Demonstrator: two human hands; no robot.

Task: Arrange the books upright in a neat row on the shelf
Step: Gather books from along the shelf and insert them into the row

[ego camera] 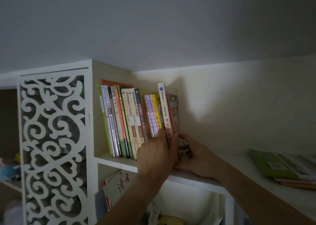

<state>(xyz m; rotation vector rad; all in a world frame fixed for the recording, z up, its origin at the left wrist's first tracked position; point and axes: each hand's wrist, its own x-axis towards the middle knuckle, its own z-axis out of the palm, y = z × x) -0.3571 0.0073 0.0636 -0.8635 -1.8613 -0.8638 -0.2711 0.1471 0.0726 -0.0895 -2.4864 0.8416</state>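
Both hands meet at the foot of the last books in the row. The left hand (154, 152) lies flat, palm pressed on the lower spines, fingers spread rather than curled around anything; it looks like a brace, keeping the row from sliding outward while the end is fixed. The right hand (193, 154) comes in from the other side, its fingers folded loosely around the bottom edge of the end books, a tall white-spined book (165, 108) and a red-covered book (174, 111) just beside it. How firmly it pinches them I cannot tell, since the fingertips are lost in shadow. My guess is the two hands squeeze these last books in against their neighbours so they stand straight.

Away from the left hand, the row of books (126, 120) runs on to the shelf's side wall, spines out and all leaning slightly that way (not quite neat yet). They stand on the white shelf (116, 161), which is open at the end beyond the right hand.

Farther out past the right hand, well apart from the row, a green book (266, 165) lies flat on a small stack, probably waiting its turn. Below the hands, a lower compartment (119, 182) holds a slanted book with red characters, and the one beside it some dim, unclear things. Beyond the side wall stands a carved white panel (53, 147).
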